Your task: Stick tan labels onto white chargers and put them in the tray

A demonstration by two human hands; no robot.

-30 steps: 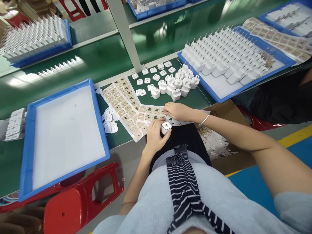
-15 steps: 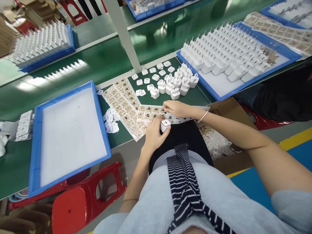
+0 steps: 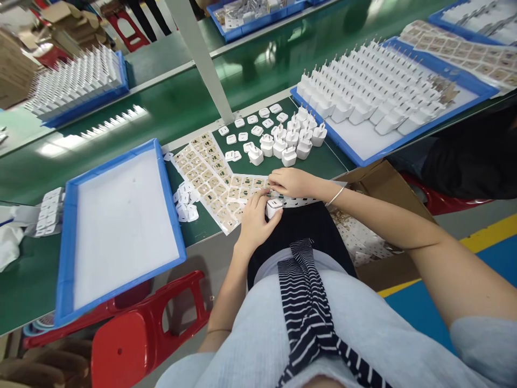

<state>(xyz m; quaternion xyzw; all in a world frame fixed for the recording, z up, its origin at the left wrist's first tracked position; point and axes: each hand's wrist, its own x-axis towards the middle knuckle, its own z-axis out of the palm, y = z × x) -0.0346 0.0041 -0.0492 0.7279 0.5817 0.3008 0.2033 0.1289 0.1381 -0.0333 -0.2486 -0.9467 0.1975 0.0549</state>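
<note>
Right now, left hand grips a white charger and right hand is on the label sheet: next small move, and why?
Probably lift the right hand off the beige sticker sheet with one label and bring it to the white plastic charger block in the left hand. The fingertips pinch at the sheet's edge, beside the upturned charger face.

**What is on the green bench**

A long green bench [image 3: 169, 108] runs across the room. A grey post [image 3: 202, 59] stands up from its middle. By the near edge, on the left, lies a blue tray [image 3: 67, 237] with a white floor. Just right of it sits a small heap of white caps [image 3: 183, 196]. Next come sheets of tan labels [image 3: 210, 172], which reach over the near edge. Behind them lie flat white squares [image 3: 252, 121] and a bunch of white plugs [image 3: 291, 143], standing up. On the right a big blue tray [image 3: 363, 156] holds rows of plugs. At the far left corner, another blue tray [image 3: 81, 105] is full too.
</note>
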